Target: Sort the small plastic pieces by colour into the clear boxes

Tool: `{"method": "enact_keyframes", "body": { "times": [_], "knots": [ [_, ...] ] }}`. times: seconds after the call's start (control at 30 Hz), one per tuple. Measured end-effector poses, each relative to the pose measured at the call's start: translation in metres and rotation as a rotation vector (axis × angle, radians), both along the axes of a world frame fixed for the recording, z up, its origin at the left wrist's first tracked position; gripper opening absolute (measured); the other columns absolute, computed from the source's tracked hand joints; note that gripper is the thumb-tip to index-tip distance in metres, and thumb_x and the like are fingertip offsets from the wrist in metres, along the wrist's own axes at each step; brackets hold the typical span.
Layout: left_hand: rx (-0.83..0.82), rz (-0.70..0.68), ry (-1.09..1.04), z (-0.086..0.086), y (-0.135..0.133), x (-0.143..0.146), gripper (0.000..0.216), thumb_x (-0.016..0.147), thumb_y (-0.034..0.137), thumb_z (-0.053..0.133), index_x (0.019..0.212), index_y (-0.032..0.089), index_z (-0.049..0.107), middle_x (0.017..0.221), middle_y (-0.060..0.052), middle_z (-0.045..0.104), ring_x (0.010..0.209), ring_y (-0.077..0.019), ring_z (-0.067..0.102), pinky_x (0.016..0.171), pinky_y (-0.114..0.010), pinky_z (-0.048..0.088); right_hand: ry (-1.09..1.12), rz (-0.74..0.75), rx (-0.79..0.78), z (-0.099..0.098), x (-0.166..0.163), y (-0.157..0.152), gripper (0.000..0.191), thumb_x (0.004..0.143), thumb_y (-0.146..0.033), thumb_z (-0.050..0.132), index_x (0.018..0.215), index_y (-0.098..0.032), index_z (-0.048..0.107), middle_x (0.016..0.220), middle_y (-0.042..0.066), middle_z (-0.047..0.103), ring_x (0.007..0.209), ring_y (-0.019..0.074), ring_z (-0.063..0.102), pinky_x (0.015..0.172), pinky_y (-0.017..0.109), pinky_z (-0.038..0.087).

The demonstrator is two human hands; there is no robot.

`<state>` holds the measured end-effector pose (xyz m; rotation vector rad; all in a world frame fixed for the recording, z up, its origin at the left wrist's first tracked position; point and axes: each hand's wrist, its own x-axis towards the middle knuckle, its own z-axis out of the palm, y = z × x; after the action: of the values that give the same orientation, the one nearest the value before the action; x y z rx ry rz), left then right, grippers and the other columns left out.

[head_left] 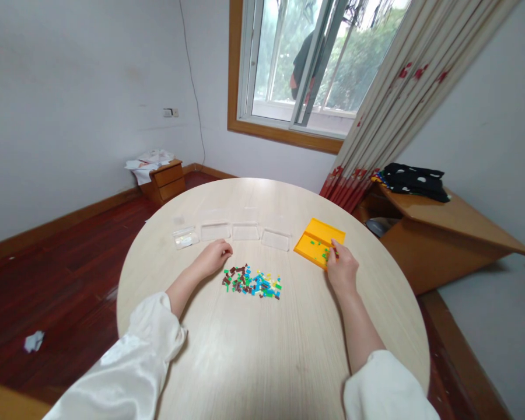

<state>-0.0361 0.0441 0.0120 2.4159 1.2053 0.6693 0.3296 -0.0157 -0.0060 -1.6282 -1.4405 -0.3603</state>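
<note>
A pile of small brown, green, blue and yellow building bricks [252,282] lies loose on the round table. My left hand [214,256] rests just up and left of the pile, its fingers curled together; whatever may be inside them is hidden. Over the right side of an opened yellow plastic case [308,248] is my right hand [342,267], thumb and fingers drawn together in a pinch. Several small green bricks [318,249] lie in the case close to those fingertips. What the pinch holds is too small to tell.
Clear plastic boxes stand in an arc on the pale table [262,356]; the leftmost box [186,236] contains something whitish. Beyond the table are a small drawer cabinet [168,179] with papers, a window, a long curtain [389,105] and a tilted wooden desk [455,239].
</note>
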Motion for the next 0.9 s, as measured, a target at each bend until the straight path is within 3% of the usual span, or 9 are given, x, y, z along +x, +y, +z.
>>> {"method": "enact_keyframes", "body": {
  "times": [0.27,0.47,0.53,0.73,0.9],
  "knots": [
    [0.065,0.076,-0.05,0.003,0.003,-0.007,0.014,0.08,0.015,0.049,0.075,0.014,0.063,0.08,-0.008,0.063,0.076,-0.0187,0.058,0.073,-0.03,0.046,-0.061,0.085,0.016,0.009,-0.016,-0.005,0.031,0.082,-0.015,0.04,0.103,-0.013,0.062,0.096,0.014,0.066,0.089,0.0229,0.06,0.08,0.042,0.05],
    [0.267,0.599,-0.188,0.013,0.018,-0.046,0.016,0.079,0.021,0.048,0.078,0.014,0.062,0.082,-0.008,0.062,0.076,-0.0197,0.057,0.075,-0.032,0.045,-0.082,0.229,0.048,0.021,-0.045,-0.012,0.022,0.081,-0.013,0.042,0.09,-0.017,0.062,0.085,0.009,0.065,0.081,0.0214,0.059,0.074,0.038,0.049],
    [0.277,0.699,-0.176,0.014,0.021,-0.055,0.015,0.078,0.021,0.049,0.077,0.014,0.062,0.082,-0.008,0.062,0.079,-0.0207,0.057,0.077,-0.033,0.045,-0.089,0.332,-0.014,0.024,-0.058,-0.016,0.021,0.079,-0.009,0.043,0.083,-0.018,0.061,0.082,0.007,0.063,0.081,0.0208,0.058,0.074,0.037,0.048],
    [0.238,0.755,-0.061,0.009,0.02,-0.06,0.02,0.079,0.021,0.048,0.081,0.013,0.066,0.087,-0.011,0.064,0.085,-0.0247,0.059,0.078,-0.035,0.043,-0.04,0.639,-0.236,0.029,-0.095,-0.028,0.022,0.075,-0.003,0.044,0.073,-0.019,0.059,0.09,0.007,0.06,0.089,0.0195,0.055,0.082,0.037,0.046],
    [0.218,0.825,0.045,0.008,0.017,-0.062,0.025,0.079,0.021,0.048,0.092,0.014,0.068,0.094,-0.014,0.065,0.094,-0.0306,0.057,0.08,-0.042,0.041,-0.061,0.766,-0.353,0.03,-0.11,-0.035,0.028,0.075,-0.001,0.043,0.077,-0.019,0.064,0.098,0.008,0.057,0.098,0.0194,0.051,0.087,0.038,0.045]
  ]
}}
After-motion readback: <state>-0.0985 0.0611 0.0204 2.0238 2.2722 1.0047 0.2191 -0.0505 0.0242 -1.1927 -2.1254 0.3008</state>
